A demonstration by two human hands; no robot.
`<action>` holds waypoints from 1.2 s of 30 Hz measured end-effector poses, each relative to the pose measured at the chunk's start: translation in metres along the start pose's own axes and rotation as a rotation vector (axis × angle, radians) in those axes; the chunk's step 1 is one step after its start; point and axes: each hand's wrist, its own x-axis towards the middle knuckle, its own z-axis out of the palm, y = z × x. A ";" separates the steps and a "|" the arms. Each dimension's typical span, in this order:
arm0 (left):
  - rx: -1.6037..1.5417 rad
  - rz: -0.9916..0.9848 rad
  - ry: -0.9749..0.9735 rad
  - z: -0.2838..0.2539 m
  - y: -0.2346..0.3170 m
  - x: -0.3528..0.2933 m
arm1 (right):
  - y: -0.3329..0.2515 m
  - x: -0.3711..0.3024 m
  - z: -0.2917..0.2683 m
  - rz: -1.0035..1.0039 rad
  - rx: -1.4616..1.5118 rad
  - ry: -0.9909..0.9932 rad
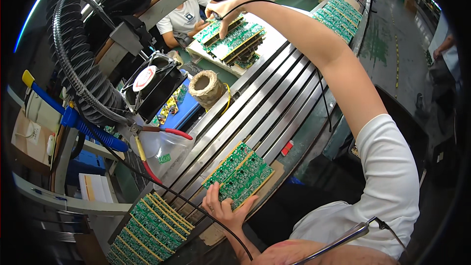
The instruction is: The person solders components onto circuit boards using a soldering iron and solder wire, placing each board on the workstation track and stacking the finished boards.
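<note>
On the near end of the metal rails lies a green circuit board panel (240, 174) with yellowish strips. My left hand (223, 206) is closed on its near end, fingers along the left side and thumb at the right corner. Far ahead, my right arm arches over the rails to a stack of similar green boards (240, 39). There my right hand (223, 13) grips a circuit board (208, 32) at the top of the stack, its thumb pointing down across it. Its other fingertips are partly hidden. A black cord runs from the right wrist.
More boards (152, 230) stand in a row at the near left, and others (338, 17) at the far right. Left of the rails (265, 93) are a black fan (152, 86), a tape roll (206, 88) and red-handled pliers (164, 130). A co-worker (184, 19) sits across.
</note>
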 end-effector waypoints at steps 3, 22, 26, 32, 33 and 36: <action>-0.004 -0.013 -0.004 0.001 0.000 0.001 | 0.000 0.007 -0.005 0.058 0.026 -0.142; -0.072 -0.017 0.042 -0.003 0.002 0.003 | 0.010 -0.067 0.042 -0.446 0.008 0.375; -0.077 -0.048 0.064 -0.005 0.000 0.012 | -0.043 -0.181 0.097 -0.486 0.161 0.541; -0.041 -0.082 -0.004 -0.004 -0.014 0.037 | -0.087 -0.260 0.177 -0.376 0.561 0.568; -0.028 -0.091 -0.027 -0.008 -0.016 0.036 | -0.093 -0.272 0.190 -0.337 0.630 0.570; 0.018 -0.103 -0.046 -0.010 -0.009 0.040 | -0.101 -0.303 0.216 -0.211 0.806 0.582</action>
